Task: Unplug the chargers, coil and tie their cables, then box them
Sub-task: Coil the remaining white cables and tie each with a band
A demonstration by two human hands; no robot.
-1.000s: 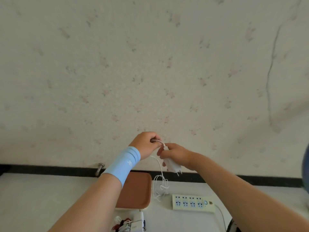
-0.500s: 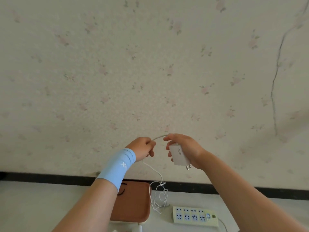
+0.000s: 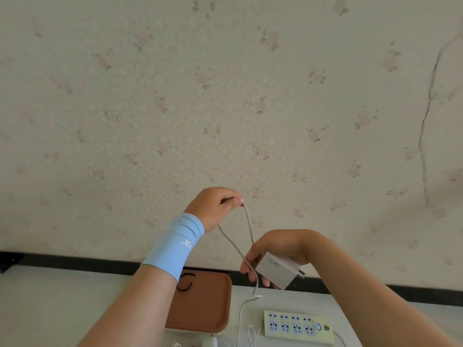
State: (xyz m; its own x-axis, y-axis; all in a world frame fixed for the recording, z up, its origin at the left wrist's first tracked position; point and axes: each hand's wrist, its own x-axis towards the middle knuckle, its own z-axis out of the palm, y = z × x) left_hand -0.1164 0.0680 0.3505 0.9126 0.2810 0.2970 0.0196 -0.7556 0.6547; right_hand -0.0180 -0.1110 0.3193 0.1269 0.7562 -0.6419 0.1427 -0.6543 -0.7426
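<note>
Charger [image 3: 276, 270]: white, gripped in the right hand [image 3: 275, 249], fingers curled round its body, prongs pointing right and slightly down. Held in the air in front of the flowered wall [image 3: 225, 96], above the far edge of the table [image 3: 50, 309], lower than the left hand [image 3: 213, 209] and to its right.

Cable [image 3: 248, 221]: pinched between thumb and fingertips of the left hand, raised above the charger. From that pinch, straight down to the right hand. Second strand: hanging from under the left hand, passing the right fingers, then trailing loosely down to the table.

Left wrist: wrapped in a light blue wristband [image 3: 175, 244].

On the table, below the hands: brown tray [image 3: 208, 304] with a thin black loop on it, partly hidden by the left arm; just to the right, a pale power strip [image 3: 298, 326], sockets empty.
</note>
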